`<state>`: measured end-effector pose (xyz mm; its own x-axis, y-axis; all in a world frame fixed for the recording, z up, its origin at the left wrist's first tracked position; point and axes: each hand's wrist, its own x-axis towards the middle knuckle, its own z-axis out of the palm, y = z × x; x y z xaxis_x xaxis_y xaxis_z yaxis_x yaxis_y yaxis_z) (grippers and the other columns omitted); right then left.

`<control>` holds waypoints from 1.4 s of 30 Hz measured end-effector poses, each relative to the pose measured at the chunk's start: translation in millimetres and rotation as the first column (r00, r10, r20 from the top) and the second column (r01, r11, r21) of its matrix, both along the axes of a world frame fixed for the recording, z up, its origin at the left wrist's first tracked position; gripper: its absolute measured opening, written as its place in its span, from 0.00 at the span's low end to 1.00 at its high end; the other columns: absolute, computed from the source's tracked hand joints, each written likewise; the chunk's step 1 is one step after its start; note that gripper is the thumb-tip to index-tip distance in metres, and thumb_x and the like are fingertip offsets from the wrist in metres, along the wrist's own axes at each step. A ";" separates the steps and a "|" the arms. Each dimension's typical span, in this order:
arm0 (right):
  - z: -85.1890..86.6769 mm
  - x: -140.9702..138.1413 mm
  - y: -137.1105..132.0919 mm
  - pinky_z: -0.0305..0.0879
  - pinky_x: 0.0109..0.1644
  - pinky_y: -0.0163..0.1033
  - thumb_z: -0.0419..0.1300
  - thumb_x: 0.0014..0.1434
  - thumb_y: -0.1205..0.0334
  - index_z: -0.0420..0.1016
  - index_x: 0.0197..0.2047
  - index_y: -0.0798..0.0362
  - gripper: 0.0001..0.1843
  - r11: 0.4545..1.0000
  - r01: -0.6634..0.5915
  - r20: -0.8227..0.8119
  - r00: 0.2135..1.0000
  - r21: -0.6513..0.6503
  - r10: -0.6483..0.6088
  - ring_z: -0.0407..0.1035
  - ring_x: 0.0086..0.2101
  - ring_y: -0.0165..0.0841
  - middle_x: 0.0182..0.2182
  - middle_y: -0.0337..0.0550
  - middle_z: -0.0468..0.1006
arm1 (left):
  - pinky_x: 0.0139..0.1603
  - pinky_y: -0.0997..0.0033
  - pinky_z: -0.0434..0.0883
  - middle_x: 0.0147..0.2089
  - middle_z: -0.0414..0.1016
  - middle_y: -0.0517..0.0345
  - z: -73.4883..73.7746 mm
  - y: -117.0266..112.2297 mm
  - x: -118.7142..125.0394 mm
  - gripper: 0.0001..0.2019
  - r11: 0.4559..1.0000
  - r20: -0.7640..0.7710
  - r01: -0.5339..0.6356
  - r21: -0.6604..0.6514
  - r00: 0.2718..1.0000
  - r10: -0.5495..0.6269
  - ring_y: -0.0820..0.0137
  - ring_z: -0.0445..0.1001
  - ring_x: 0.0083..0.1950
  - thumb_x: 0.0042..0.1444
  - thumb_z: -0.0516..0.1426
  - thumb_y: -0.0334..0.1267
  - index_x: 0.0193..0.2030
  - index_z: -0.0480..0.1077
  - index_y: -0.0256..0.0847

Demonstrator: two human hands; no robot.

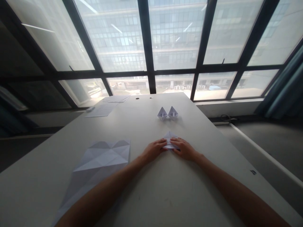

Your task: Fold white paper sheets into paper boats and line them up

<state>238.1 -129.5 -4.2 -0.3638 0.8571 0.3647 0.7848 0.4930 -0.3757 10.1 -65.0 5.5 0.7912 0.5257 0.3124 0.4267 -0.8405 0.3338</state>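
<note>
A small piece of folded white paper (169,135) lies on the white table, with its pointed end away from me. My left hand (155,148) grips its left edge, fingers on top and thumb near the lower edge. On the other side my right hand (184,148) grips the right edge the same way. Both sets of fingertips nearly meet over the paper's middle and hide part of its folds. Beyond my hands stand two folded paper boats, a left one (162,114) and a right one (173,113), side by side.
A large creased white sheet (101,160) lies at the left, partly under my left forearm. Farther back are flat paper sheets (101,109) on the white table (151,201). A small dark object (253,172) is near the right edge. Windows stand behind the table.
</note>
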 end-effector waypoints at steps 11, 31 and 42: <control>9.7 -1.6 1.6 0.63 0.48 0.37 0.53 0.65 0.62 0.76 0.41 0.50 0.11 0.960 0.274 -0.109 0.957 0.053 -0.267 0.71 0.41 0.34 0.39 0.43 0.79 | 0.48 0.68 0.70 0.43 0.75 0.54 7.3 0.0 -0.5 0.14 0.981 0.004 -0.189 0.040 0.982 0.189 0.66 0.72 0.46 0.68 0.48 0.42 0.44 0.75 0.44; 15.2 -11.9 -1.2 0.57 0.55 0.48 0.57 0.60 0.64 0.73 0.52 0.51 0.16 0.865 0.485 0.061 0.867 0.129 -0.495 0.61 0.50 0.44 0.48 0.51 0.71 | 0.70 0.57 0.52 0.71 0.53 0.50 1.8 -8.3 4.7 0.25 0.990 -0.188 0.107 0.094 0.978 -0.088 0.62 0.51 0.72 0.68 0.47 0.44 0.69 0.53 0.42; -5.3 -34.8 -2.8 0.38 0.69 0.49 0.40 0.69 0.49 0.47 0.71 0.61 0.34 0.981 0.148 0.179 0.976 -0.124 -0.125 0.41 0.67 0.39 0.69 0.52 0.49 | 0.71 0.55 0.44 0.74 0.42 0.51 -0.6 -7.5 3.9 0.31 0.994 -0.261 0.077 0.073 0.964 -0.056 0.60 0.41 0.74 0.68 0.44 0.51 0.73 0.39 0.44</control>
<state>203.3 -132.3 -9.4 -0.2865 0.9401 0.1846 0.8990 0.3304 -0.2875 14.0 -72.6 4.9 0.8830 0.4503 0.1321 0.4315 -0.8898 0.1487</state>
